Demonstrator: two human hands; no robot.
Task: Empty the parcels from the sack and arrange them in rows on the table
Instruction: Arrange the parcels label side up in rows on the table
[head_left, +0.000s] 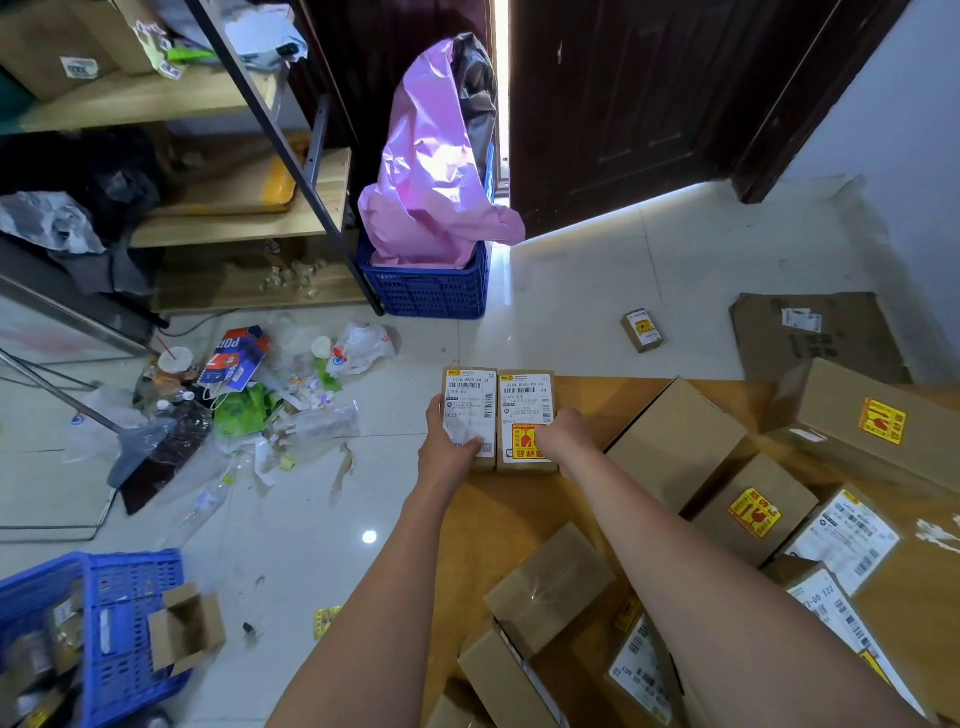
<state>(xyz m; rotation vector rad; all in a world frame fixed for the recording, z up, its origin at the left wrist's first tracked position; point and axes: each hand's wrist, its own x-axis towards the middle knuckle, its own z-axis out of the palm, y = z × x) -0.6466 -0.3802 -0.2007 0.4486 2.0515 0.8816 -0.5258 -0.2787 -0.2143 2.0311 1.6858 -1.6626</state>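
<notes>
Brown parcels (675, 441) bear white labels and yellow-red stickers; pink bag (431, 176) fills a blue crate (431, 291).

Bare table (519, 509) lies open between the arms, behind the two far-corner parcels (498, 415). Boxes (675, 441) crowd the right side, and more boxes (545, 587) block the near edge.

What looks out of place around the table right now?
One small parcel lies alone on the floor tiles beyond the table, apart from the two parcels being lined up at the table's far corner. A flattened cardboard sheet also lies on the floor, and litter is strewn left of the table.
</notes>
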